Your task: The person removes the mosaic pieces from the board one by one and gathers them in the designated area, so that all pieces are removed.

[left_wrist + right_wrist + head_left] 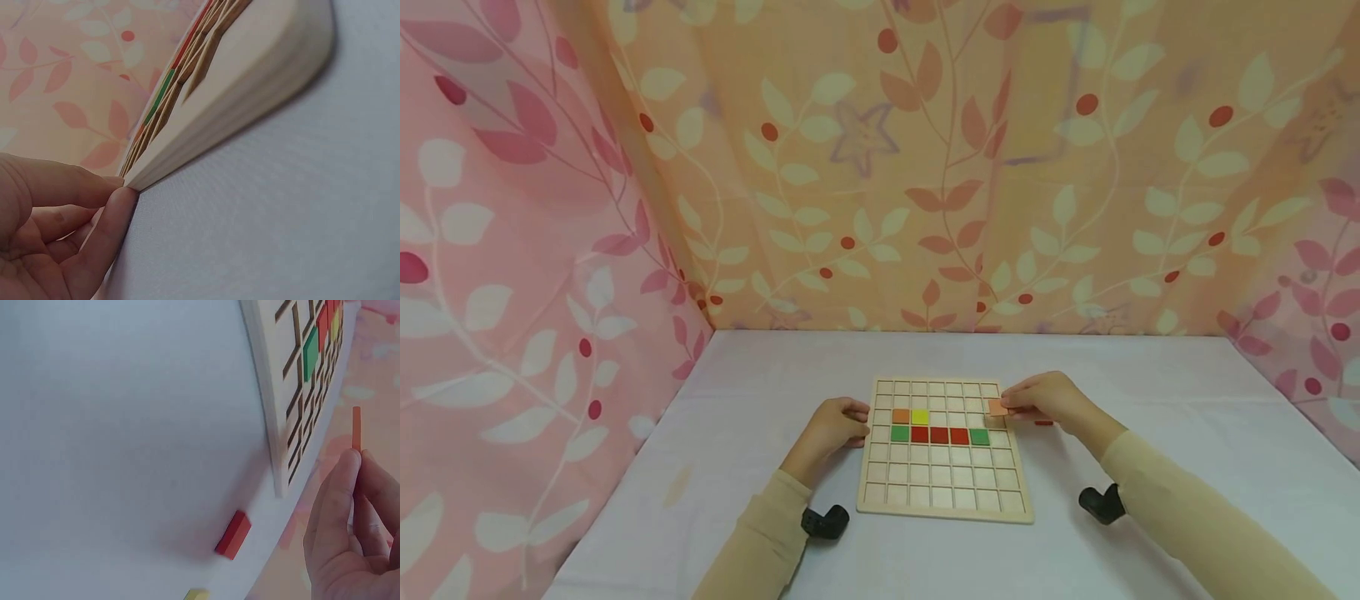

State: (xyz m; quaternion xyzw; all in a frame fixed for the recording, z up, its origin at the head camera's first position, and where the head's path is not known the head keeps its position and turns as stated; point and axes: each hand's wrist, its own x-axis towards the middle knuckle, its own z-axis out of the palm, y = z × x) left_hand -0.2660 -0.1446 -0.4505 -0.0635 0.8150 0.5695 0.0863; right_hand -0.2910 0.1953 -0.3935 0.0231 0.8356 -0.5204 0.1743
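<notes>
Head view takes in the patterned cloth (865, 208) as backdrop and, before it, the white table (760, 417) I work on. Flat on that table lies the gridded board (940, 476); by its pale edge I judge it wooden, stiff and fairly light, so it could skid if nudged. Its outer rim is the place to hold it, leaving the squares free. My left hand (837, 423) does so, thumb and finger pinching the left edge. My right hand (1051, 398), well apart from the left, pinches the held orange tile (997, 407) near the board's far right corner. From the right wrist that tile shows edge-on, thin and clear of the board. I expect it to be rigid, very light, hardly fragile, perhaps slick on its faces; a fingertip pinch near one edge suits it, with the opposite edge left projecting. Seated in the grid, a row runs green tile (900, 433), three red tiles (939, 435), another green; beyond its left end sit a second orange tile (901, 416) and a yellow tile (920, 417). One loose red tile (234, 535) rests on the table beside the board, with a yellow piece (197, 594) partly cut off near it.
</notes>
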